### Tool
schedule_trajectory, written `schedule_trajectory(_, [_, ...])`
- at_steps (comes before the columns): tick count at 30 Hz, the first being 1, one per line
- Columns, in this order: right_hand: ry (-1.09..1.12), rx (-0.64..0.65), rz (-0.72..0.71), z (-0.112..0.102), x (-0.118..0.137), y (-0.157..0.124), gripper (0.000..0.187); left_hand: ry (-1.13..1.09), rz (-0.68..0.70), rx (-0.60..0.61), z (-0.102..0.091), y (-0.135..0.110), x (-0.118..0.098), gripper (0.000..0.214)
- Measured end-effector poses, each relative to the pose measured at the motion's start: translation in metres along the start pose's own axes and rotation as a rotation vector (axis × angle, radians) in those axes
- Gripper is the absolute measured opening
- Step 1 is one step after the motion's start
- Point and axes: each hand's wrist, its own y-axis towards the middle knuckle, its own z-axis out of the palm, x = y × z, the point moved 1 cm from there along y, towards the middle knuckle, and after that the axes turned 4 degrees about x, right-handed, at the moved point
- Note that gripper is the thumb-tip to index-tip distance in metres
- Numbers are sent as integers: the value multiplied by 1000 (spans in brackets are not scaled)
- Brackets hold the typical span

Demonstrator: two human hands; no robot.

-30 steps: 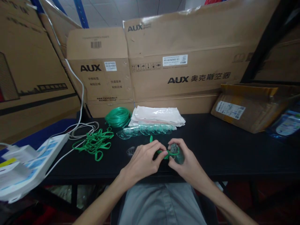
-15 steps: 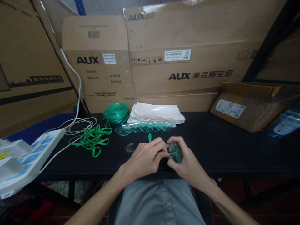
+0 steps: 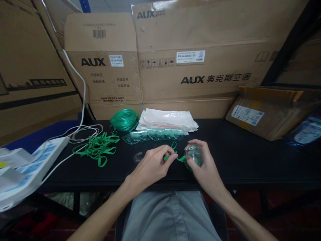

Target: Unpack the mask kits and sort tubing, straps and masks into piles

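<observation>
Head view, forward and down, near left hand (image 3: pixel 153 164), right hand (image 3: pixel 207 169)

Right hand (image 3: pixel 206 164) has room rightward until carton (image 3: pixel 272 123); masks (image 3: pixel 155 135) block ahead.

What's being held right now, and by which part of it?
The right grip holds the mask around its side; the left grip pinches a green strap partway along, close to the mask.

Mask (image 3: pixel 193 153) right of straps (image 3: pixel 97 147); tubing (image 3: pixel 124 120) left of packets (image 3: pixel 167 116); carton (image 3: pixel 190 92) behind packets.
</observation>
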Motion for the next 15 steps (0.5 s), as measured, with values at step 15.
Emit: schedule_trajectory(15, [-269,129,-293,8,7,-8,33,131,155,114,5,-2,1,12])
